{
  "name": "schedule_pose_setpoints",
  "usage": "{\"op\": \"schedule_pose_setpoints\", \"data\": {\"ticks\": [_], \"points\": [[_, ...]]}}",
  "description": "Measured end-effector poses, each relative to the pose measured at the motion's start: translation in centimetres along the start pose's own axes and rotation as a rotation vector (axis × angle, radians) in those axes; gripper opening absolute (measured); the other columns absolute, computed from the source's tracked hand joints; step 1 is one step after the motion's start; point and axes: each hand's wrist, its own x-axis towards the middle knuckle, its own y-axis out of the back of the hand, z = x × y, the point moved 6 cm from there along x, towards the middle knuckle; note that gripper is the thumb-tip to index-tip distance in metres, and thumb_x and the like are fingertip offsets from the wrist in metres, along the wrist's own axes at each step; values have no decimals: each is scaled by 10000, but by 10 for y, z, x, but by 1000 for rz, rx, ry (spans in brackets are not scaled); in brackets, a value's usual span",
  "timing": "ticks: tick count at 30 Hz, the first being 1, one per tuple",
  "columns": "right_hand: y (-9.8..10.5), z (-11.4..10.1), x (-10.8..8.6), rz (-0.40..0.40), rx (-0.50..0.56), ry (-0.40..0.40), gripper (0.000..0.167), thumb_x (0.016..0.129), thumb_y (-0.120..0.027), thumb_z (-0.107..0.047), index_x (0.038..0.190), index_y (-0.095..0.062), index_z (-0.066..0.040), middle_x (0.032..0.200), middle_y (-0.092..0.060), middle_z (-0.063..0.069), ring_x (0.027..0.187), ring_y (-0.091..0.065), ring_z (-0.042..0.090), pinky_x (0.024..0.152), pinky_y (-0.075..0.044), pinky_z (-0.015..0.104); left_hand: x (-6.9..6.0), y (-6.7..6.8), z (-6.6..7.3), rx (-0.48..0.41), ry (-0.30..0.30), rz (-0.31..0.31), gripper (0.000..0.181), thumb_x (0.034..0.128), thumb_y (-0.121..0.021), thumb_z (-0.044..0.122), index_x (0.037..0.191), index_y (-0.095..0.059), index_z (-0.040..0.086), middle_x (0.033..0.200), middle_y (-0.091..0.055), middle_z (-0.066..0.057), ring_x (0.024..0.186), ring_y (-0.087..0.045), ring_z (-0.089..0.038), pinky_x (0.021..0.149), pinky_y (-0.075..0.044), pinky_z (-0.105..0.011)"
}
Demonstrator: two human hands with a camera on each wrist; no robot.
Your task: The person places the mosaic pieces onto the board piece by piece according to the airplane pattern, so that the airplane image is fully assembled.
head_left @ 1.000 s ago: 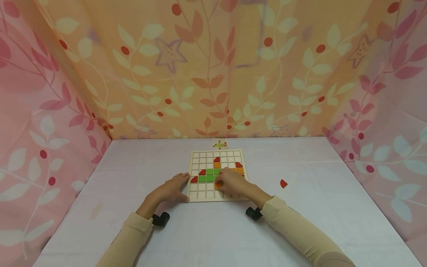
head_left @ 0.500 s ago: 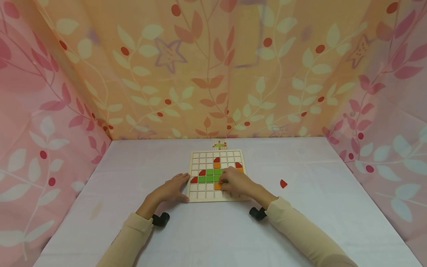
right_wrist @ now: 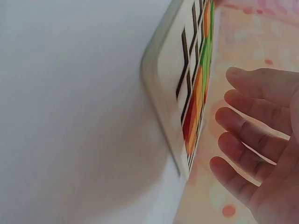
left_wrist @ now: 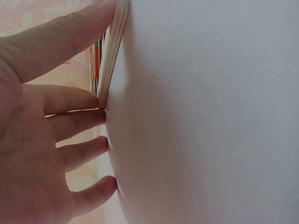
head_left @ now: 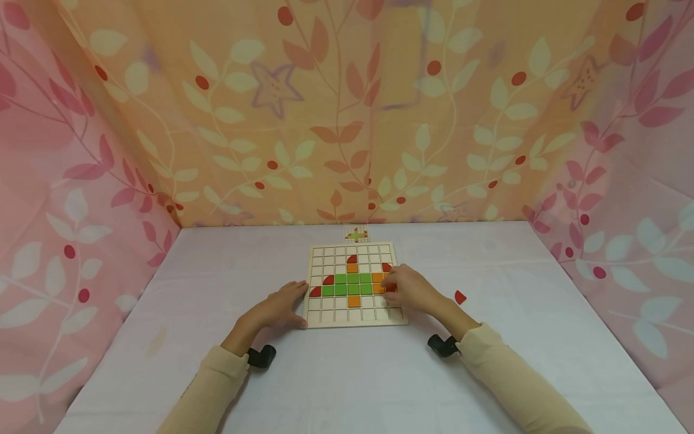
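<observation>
A pale wooden grid board [head_left: 325,316] lies on the white table, holding green squares [head_left: 353,284], orange squares [head_left: 354,301] and red quarter-round pieces [head_left: 328,280] in its cells. At its left edge rests my left hand [head_left: 279,306]; the left wrist view shows the thumb along the board's side [left_wrist: 112,56] and the fingers extended, some tips on the cloth. My right hand [head_left: 414,292] is over the board's right edge, hiding some pieces there. In the right wrist view its fingers [right_wrist: 240,119] are loosely bent and apart, with nothing between them.
One loose red quarter-round piece [head_left: 459,296] lies on the table right of the board, close to my right forearm. Behind the board is a small pattern card [head_left: 356,234]. Flowered curtains [head_left: 347,120] enclose the table at the back and both sides.
My right hand has moved right, from over the board's middle to its right edge, uncovering green and orange squares. My left hand has stayed at the left edge.
</observation>
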Motion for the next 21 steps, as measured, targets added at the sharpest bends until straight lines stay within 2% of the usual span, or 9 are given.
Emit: {"op": "schedule_pose_setpoints", "data": {"ticks": [6,12,18,21], "points": [[12,26,-13,14,38,-99,173,848,-704,-147,993,-766,-76,971,-682,54,954,-563,219,863,-503,402,-1,1,2,-2,-3,-2,909,776,-814,251,1508,-327,21,1596,-290,-152,1495,-194,-379,1151,-219,-637],[20,55,-29,33,-6,-195,220,860,-695,-164,1034,-753,-43,991,-678,77,966,-567,246,900,-509,443,0,0,0,-3,-7,-4,910,779,-811,250,1510,-321,17,1598,-282,-155,1496,-188,-384,1155,-214,-636],[27,81,-48,58,-79,-257,252,830,-689,-160,1033,-739,-19,970,-664,86,953,-566,263,864,-510,450,2,-2,-2,2,-2,-3,907,778,-812,249,1508,-325,17,1597,-287,-150,1497,-192,-376,1155,-216,-635],[30,89,-57,69,-78,-266,272,803,-694,-150,1027,-734,0,939,-664,94,920,-568,269,826,-506,454,3,-2,-2,6,-7,-2,906,777,-812,244,1506,-327,12,1595,-290,-156,1494,-197,-380,1151,-220,-637]]}}
